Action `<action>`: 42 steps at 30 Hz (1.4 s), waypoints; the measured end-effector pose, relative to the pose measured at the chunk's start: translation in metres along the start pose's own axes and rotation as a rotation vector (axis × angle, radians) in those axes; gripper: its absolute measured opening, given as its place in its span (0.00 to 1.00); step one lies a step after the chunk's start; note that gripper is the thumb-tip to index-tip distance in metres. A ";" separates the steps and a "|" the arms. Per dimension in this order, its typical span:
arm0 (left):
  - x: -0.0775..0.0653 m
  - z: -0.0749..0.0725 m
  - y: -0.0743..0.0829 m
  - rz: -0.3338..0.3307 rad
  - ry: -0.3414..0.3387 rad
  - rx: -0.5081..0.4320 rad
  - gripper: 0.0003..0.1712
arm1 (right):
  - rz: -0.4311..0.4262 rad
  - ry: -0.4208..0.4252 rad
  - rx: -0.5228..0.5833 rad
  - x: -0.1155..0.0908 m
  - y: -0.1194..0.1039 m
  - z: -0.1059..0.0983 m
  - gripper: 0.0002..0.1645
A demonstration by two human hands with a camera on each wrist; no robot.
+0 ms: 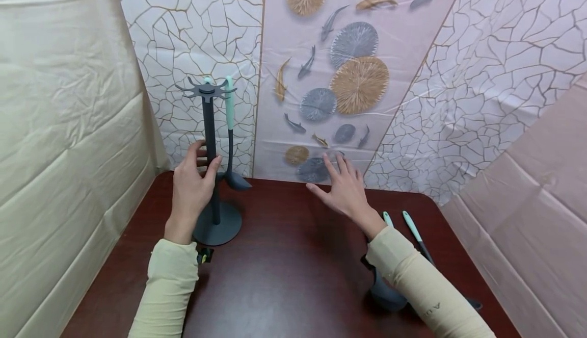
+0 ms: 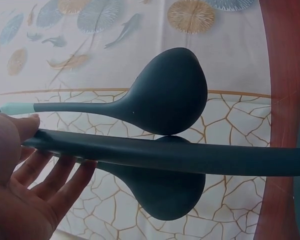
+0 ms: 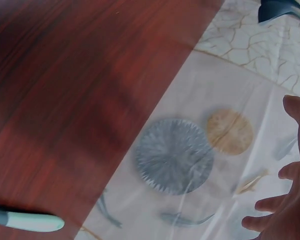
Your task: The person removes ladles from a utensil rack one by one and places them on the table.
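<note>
My left hand (image 1: 191, 185) holds the upright post of a dark utensil stand (image 1: 209, 129), thumb on one side and fingers on the other. A ladle (image 1: 230, 108) with a mint handle hangs from the stand's hooked top. Behind the post hangs a second utensil (image 2: 165, 197) with a rounded dark head, partly hidden by the post. My right hand (image 1: 346, 190) is in the air over the table's far side, fingers spread and holding nothing. Under the right forearm lies a dark ladle-like utensil (image 1: 387, 294), partly covered by the sleeve.
Another mint-handled utensil (image 1: 412, 226) lies at the right of the dark red table (image 1: 284, 277), its middle hidden by the forearm. The stand's round base (image 1: 229, 228) rests near the back left. Patterned cloth (image 1: 321, 139) hangs behind the table, with plain cloth at both sides.
</note>
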State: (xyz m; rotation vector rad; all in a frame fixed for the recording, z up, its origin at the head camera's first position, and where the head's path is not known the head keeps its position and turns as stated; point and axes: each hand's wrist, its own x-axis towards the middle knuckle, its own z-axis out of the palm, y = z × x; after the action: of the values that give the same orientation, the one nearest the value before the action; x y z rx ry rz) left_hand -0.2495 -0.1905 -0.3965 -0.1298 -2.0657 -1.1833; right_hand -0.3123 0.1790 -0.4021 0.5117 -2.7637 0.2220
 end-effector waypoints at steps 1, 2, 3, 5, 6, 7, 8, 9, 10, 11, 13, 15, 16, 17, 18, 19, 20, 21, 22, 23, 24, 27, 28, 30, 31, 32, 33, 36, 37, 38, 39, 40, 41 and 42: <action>0.000 0.000 -0.001 0.006 0.001 0.003 0.28 | -0.003 -0.001 0.005 0.001 -0.003 -0.001 0.60; 0.000 0.001 -0.001 0.013 0.002 0.005 0.28 | -0.007 -0.004 0.012 0.001 -0.006 -0.002 0.60; 0.000 0.001 -0.002 0.020 0.003 0.007 0.28 | -0.010 -0.009 0.019 0.002 -0.009 -0.003 0.60; 0.000 0.002 -0.002 0.030 0.003 0.012 0.28 | -0.013 -0.024 0.040 0.003 -0.015 -0.005 0.61; 0.000 0.002 -0.002 0.031 0.003 0.013 0.28 | -0.015 -0.025 0.053 0.004 -0.018 -0.006 0.61; 0.000 0.002 -0.002 0.031 0.004 0.013 0.28 | -0.017 -0.027 0.065 0.004 -0.020 -0.007 0.61; 0.000 0.002 -0.002 0.029 0.004 0.012 0.29 | -0.019 -0.026 0.074 0.005 -0.023 -0.007 0.61; 0.000 0.001 -0.002 0.027 0.003 0.011 0.29 | -0.022 -0.024 0.085 0.006 -0.025 -0.008 0.60; 0.000 0.001 -0.001 0.023 0.001 0.011 0.30 | -0.025 -0.020 0.094 0.006 -0.028 -0.008 0.60; 0.000 0.000 -0.001 0.021 0.000 0.009 0.30 | -0.030 -0.016 0.101 0.007 -0.030 -0.009 0.60; 0.001 -0.001 -0.002 0.023 -0.002 0.006 0.30 | -0.040 -0.011 0.112 0.009 -0.036 -0.010 0.60; 0.002 -0.002 -0.002 0.029 -0.004 0.006 0.30 | -0.047 -0.011 0.119 0.011 -0.042 -0.011 0.60; 0.002 -0.003 -0.003 0.033 -0.005 0.005 0.29 | -0.050 -0.009 0.122 0.012 -0.045 -0.012 0.60; 0.002 -0.003 -0.003 0.037 -0.006 0.005 0.29 | -0.052 -0.008 0.128 0.013 -0.048 -0.013 0.60; 0.002 -0.002 -0.004 0.040 -0.008 0.007 0.29 | -0.054 -0.004 0.132 0.014 -0.050 -0.013 0.60; 0.001 -0.002 -0.004 0.040 -0.010 0.009 0.30 | -0.055 0.000 0.138 0.015 -0.053 -0.014 0.60; 0.001 -0.002 -0.004 0.039 -0.012 0.011 0.30 | -0.060 0.010 0.147 0.017 -0.055 -0.014 0.60; 0.001 -0.002 -0.004 0.036 -0.015 0.013 0.30 | -0.066 0.020 0.158 0.018 -0.057 -0.015 0.60; 0.000 -0.001 -0.004 0.031 -0.018 0.017 0.31 | -0.074 0.031 0.171 0.019 -0.059 -0.015 0.60; 0.000 -0.001 -0.005 0.026 -0.022 0.022 0.31 | -0.082 0.045 0.182 0.020 -0.061 -0.016 0.60; 0.000 -0.001 -0.005 0.023 -0.025 0.026 0.31 | -0.093 0.060 0.193 0.021 -0.063 -0.016 0.60; -0.001 0.000 -0.004 0.016 -0.028 0.037 0.30 | -0.127 0.110 0.228 0.026 -0.068 -0.019 0.59; -0.001 0.000 -0.004 0.018 -0.028 0.041 0.29 | -0.134 0.125 0.239 0.028 -0.070 -0.020 0.59; 0.000 0.001 -0.004 0.030 -0.022 0.042 0.28 | -0.148 0.152 0.263 0.031 -0.074 -0.023 0.58; 0.001 0.001 -0.004 0.038 -0.017 0.042 0.28 | -0.152 0.162 0.276 0.033 -0.076 -0.024 0.58; 0.001 0.002 -0.004 0.047 -0.012 0.041 0.27 | -0.155 0.170 0.290 0.034 -0.079 -0.026 0.57; 0.002 0.002 -0.004 0.056 -0.007 0.037 0.27 | -0.159 0.173 0.307 0.036 -0.081 -0.028 0.57; 0.002 0.003 -0.004 0.079 0.015 0.031 0.26 | -0.188 0.166 0.375 0.041 -0.088 -0.033 0.56; 0.001 0.004 -0.004 0.085 0.023 0.030 0.26 | -0.203 0.157 0.411 0.043 -0.091 -0.034 0.55; 0.000 0.004 -0.004 0.089 0.030 0.030 0.26 | -0.219 0.147 0.446 0.046 -0.093 -0.036 0.55; -0.001 0.004 -0.004 0.093 0.037 0.030 0.26 | -0.234 0.136 0.487 0.048 -0.096 -0.038 0.54; -0.001 0.005 -0.004 0.097 0.042 0.032 0.26 | -0.244 0.127 0.530 0.051 -0.099 -0.040 0.53; -0.002 0.005 -0.004 0.100 0.046 0.033 0.26 | -0.256 0.118 0.574 0.054 -0.101 -0.042 0.52; -0.002 0.005 -0.003 0.102 0.049 0.034 0.26 | -0.261 0.113 0.613 0.057 -0.104 -0.044 0.51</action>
State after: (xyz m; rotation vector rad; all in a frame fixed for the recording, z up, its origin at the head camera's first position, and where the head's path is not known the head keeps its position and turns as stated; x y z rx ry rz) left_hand -0.2520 -0.1879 -0.4017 -0.1860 -2.0116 -1.0784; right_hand -0.3115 0.0733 -0.3315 0.9619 -2.4492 1.0101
